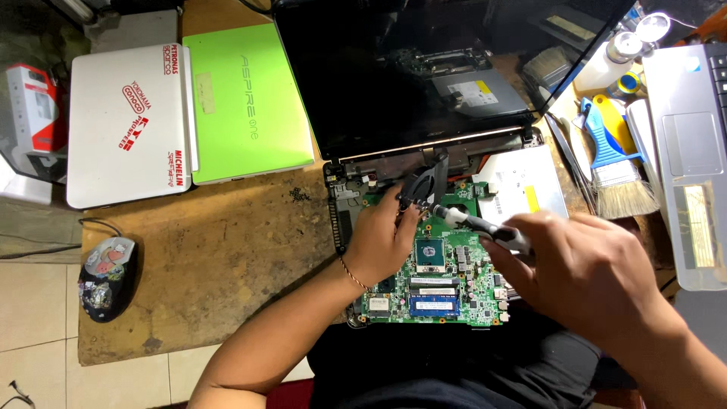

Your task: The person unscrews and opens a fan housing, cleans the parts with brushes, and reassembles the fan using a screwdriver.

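Observation:
An opened black laptop lies on the worn wooden table, its green motherboard exposed with a silver processor chip. My left hand rests on the board's left part, fingers pinching a black cooling fan piece near the hinge. My right hand grips a screwdriver with a black and white handle, its tip pointing at the board beside the fan. A silver optical drive sits at the laptop's right.
Two closed small laptops, one white and one lime green, lie at the left. A decorated mouse sits at the table's left edge. A blue-handled brush, bottles and a silver laptop crowd the right.

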